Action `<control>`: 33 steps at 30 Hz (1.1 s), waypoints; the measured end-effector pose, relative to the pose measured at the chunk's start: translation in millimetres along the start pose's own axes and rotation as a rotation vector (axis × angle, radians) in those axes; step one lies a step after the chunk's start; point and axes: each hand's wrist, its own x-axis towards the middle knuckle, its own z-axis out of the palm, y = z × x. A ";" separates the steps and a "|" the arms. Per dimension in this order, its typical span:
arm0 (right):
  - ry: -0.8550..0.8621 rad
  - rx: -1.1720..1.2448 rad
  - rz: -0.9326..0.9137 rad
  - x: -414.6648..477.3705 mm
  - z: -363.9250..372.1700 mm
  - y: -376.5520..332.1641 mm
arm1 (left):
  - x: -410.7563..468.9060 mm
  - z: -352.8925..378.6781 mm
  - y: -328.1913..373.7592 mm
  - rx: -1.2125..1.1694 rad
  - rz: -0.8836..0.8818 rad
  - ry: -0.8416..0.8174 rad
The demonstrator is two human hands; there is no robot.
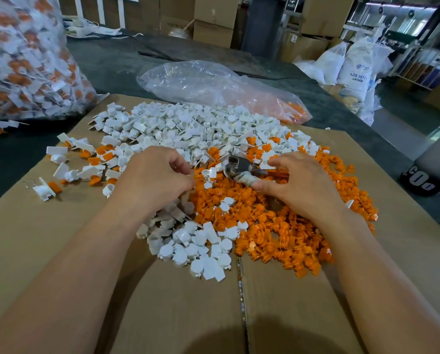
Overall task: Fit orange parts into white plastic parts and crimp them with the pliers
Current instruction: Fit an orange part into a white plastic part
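**A:** What are the fingers doing?

**B:** The fingers (277, 163) of the right hand (300, 182) are curled around the grey steel pliers with orange handles (241, 167), thumb beneath and forefinger over the top. The tool lies on the heap with its nose pointing left. The fingers (180, 169) of the left hand (152, 180) are bent in toward the thumb. Whether they pinch anything is hidden, so I cannot tell.

**A:** And the parts?

**B:** A small white plastic part with a round socket (208, 172) lies just beyond the left fingertips, near the pliers' nose. The loose orange plastic parts (264, 226) spread under and to the right of the hands. The heap of white plastic parts (188, 126) lies beyond them. All of it sits on a brown cardboard sheet (175, 302) over the dark grey desk (111, 62). Several joined white-and-orange pieces (86, 172) lie scattered at the left.

**A:** Which step, then?

**B:** I'd judge it the gap between crimps: tool in hand, next pair not yet mated. The next move calls for an orange part seated squarely in a white socket, then the pliers squeezed on the joint.
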 end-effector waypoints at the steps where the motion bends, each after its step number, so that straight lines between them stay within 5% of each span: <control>1: 0.073 0.064 -0.029 -1.2 -0.8 -3.1 | 0.2 -0.6 -0.4 0.024 -0.016 -0.041; 4: 0.157 0.210 -0.135 -7.4 -2.4 -15.5 | -0.2 0.0 -0.1 0.058 -0.028 -0.124; 16: -0.099 0.261 -0.313 -17.2 2.1 -32.5 | 0.8 0.4 -1.1 0.053 0.027 -0.203; 24: -0.151 0.201 -0.283 -16.9 0.2 -24.9 | -1.8 -0.9 1.8 -0.234 0.038 0.075; 33: -0.334 0.180 -0.349 -18.3 -3.6 -23.1 | -0.6 9.7 7.1 -0.464 -0.006 0.053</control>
